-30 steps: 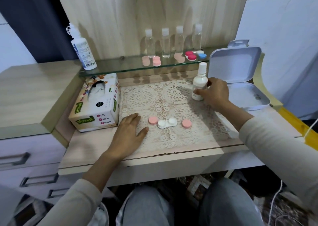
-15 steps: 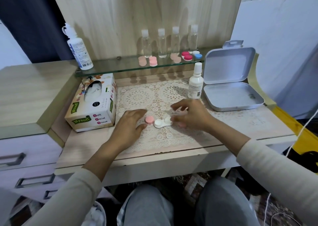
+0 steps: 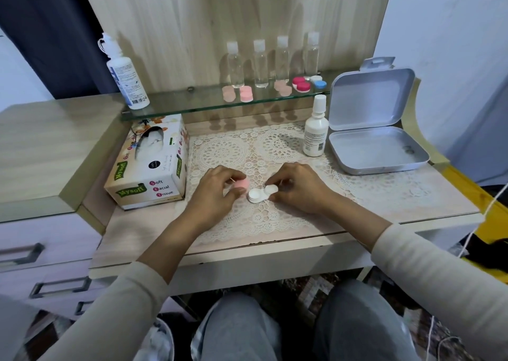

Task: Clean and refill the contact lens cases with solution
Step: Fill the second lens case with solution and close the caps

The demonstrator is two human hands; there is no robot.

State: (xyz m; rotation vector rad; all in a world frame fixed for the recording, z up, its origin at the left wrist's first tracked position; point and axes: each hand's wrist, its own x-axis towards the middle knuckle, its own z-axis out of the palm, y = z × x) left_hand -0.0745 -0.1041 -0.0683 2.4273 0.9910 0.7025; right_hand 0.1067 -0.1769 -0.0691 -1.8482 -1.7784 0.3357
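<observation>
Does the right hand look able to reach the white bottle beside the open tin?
Probably yes: only lace mat lies between the right hand and the white bottle, though its fingers pinch the white lens case.

Head view, downward over desk (image 3: 129, 231) (close, wide-angle)

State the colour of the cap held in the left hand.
The cap is pink; the head view shows it.

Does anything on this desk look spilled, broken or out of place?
Nothing stands out. The lace mat looks dry, the white bottle stands upright, and the left hand pinches a pink cap beside the white lens case.
</observation>
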